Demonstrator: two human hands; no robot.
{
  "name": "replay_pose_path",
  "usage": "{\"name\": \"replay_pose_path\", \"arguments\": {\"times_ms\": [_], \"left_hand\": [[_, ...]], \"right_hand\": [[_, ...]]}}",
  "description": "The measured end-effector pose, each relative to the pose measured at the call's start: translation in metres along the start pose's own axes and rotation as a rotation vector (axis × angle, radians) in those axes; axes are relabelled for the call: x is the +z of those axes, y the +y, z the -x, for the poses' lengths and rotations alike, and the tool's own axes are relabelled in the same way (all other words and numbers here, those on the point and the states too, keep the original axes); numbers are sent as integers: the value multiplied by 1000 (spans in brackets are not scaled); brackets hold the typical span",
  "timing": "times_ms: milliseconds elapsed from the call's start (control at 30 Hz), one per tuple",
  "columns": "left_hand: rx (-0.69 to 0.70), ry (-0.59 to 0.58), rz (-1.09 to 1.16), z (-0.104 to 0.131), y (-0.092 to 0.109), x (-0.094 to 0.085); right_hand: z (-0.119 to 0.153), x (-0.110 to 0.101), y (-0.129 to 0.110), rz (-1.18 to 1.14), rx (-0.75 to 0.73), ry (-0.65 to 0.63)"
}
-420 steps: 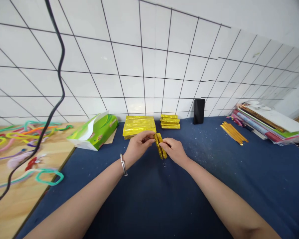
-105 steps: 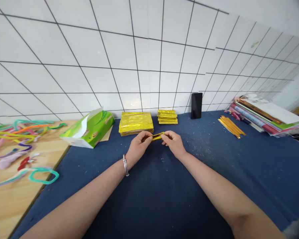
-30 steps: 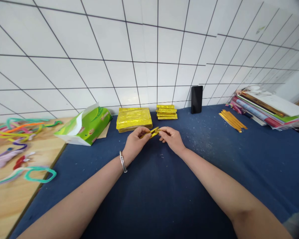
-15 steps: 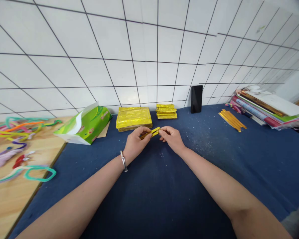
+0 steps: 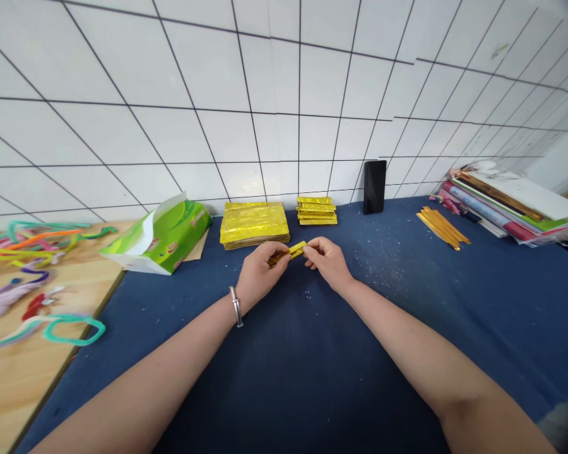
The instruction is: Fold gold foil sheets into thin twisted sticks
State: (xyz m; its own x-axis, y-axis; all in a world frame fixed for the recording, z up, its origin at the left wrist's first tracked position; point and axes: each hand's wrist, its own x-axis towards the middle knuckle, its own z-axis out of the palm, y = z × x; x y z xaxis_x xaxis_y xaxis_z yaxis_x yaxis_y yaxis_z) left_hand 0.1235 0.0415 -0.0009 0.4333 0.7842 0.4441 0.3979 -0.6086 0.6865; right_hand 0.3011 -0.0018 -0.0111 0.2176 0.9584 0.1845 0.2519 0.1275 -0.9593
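A small folded strip of gold paper (image 5: 297, 250) is held between my two hands above the blue cloth. My left hand (image 5: 264, 270), with a silver bangle at the wrist, pinches its left part. The fingertips of my right hand (image 5: 328, 261) close on its right end. Just behind my left hand lies a thick stack of gold paper sheets (image 5: 254, 222). Several folded gold strips (image 5: 317, 210) are piled to the right of that stack, near the wall.
A green tissue pack (image 5: 170, 236) lies at the left, by a wooden board (image 5: 23, 384) with coloured fuzzy stems. A black phone (image 5: 374, 187) leans on the tiled wall. Flat gold strips (image 5: 443, 227) and piled books (image 5: 506, 205) are on the right.
The folded gold strip looks narrower, with its two long parts closer together. Both hands stay in nearly the same place.
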Motion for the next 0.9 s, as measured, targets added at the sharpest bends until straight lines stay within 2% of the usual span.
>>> {"name": "replay_pose_path", "arguments": {"times_ms": [500,900], "left_hand": [[-2,3,-13,-1,1,-1],[-17,12,-10,-1,2,-2]], "right_hand": [[-1,-1,0,-121,21,-78],[-2,-2,0,-207,45,-61]]}}
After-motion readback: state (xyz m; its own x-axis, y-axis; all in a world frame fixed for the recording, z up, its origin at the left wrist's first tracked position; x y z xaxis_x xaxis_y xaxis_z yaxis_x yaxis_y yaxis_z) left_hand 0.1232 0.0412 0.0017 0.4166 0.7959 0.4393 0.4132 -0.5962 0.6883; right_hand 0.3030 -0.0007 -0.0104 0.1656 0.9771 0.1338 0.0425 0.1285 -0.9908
